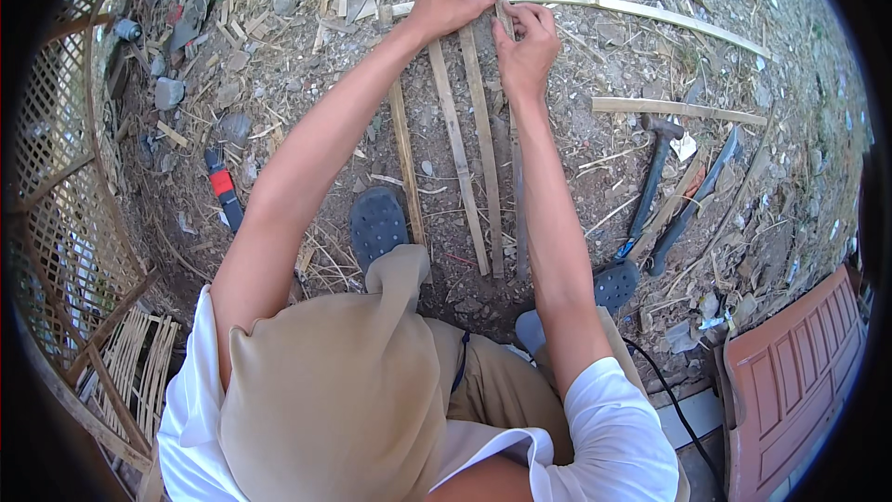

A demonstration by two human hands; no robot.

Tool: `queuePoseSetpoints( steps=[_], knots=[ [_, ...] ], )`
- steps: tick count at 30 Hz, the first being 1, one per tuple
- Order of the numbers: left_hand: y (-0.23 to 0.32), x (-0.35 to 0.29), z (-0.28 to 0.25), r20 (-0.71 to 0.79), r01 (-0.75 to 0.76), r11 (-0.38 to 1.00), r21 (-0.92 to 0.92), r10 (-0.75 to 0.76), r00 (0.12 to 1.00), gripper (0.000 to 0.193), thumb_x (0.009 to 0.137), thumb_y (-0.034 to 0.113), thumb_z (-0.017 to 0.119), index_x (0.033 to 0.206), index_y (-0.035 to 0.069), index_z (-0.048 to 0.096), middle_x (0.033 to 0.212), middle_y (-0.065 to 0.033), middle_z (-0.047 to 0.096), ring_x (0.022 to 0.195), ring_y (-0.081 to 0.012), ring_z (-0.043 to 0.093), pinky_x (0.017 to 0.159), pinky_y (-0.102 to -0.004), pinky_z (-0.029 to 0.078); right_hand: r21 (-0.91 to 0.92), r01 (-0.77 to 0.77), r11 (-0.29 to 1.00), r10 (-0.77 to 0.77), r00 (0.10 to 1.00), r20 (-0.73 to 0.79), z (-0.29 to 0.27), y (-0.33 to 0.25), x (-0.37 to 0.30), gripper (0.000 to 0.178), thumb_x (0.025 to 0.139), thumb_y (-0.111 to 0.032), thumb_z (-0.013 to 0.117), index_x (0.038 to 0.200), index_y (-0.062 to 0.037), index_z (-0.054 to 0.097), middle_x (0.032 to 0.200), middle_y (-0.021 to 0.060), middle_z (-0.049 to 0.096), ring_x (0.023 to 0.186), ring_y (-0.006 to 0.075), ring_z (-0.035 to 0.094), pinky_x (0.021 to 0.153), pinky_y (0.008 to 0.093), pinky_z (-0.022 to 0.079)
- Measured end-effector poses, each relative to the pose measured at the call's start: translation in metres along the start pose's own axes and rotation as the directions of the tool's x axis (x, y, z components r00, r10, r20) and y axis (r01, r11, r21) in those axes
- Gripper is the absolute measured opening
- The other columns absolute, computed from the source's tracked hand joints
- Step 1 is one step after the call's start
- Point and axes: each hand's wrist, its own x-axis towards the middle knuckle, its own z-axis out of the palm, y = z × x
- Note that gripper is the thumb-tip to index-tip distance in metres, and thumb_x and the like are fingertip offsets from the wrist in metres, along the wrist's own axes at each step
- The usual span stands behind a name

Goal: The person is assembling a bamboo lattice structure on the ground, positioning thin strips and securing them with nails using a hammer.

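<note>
Both hands meet over the end of a narrow wooden strip where it lies against a pale cross strip. My left hand is closed in a pinch at this joint; what its fingertips hold is too small to make out. Pressed close beside it, my right hand grips the strip's far end between thumb and fingers. More slender strips run from the cross strip back toward my feet, among them a light strip, a greyer strip and a yellowish strip.
At right lie a hammer, a long dark-handled tool and a short loose strip. A red-and-black object rests at left. Lattice panel stands far left, a brown moulded panel lower right. Rubble and straw litter the soil.
</note>
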Motion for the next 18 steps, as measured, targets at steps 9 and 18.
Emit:
queuePoseSetpoints(
  steps=[9, 18],
  knots=[
    [-0.010, 0.002, 0.003, 0.020, -0.024, 1.000, -0.001, 0.024, 1.000, 0.025, 0.094, 0.026, 0.085, 0.109, 0.007, 0.076, 0.094, -0.0062, 0.074, 0.078, -0.0189, 0.064, 0.075, -0.0379, 0.056, -0.024, 0.005, 1.000, -0.005, 1.000, 0.006, -0.001, -0.001, 0.001, 0.029, 0.087, 0.003, 0.088, 0.115, 0.0001, 0.084, 0.120, 0.0118, 0.074, 0.099, 0.0213, 0.075, 0.084, 0.0325, 0.063],
    [-0.004, 0.000, 0.001, 0.015, -0.060, 0.998, -0.025, 0.061, 0.998, 0.025, 0.094, 0.024, 0.084, 0.111, 0.007, 0.076, 0.095, -0.0060, 0.075, 0.080, -0.0200, 0.065, 0.077, -0.0384, 0.056, 0.006, 0.018, 1.000, -0.018, 1.000, 0.001, 0.000, 0.002, 0.001, 0.030, 0.085, 0.002, 0.088, 0.114, -0.0009, 0.082, 0.115, 0.0120, 0.071, 0.093, 0.0237, 0.070, 0.083, 0.0357, 0.059]
  ],
)
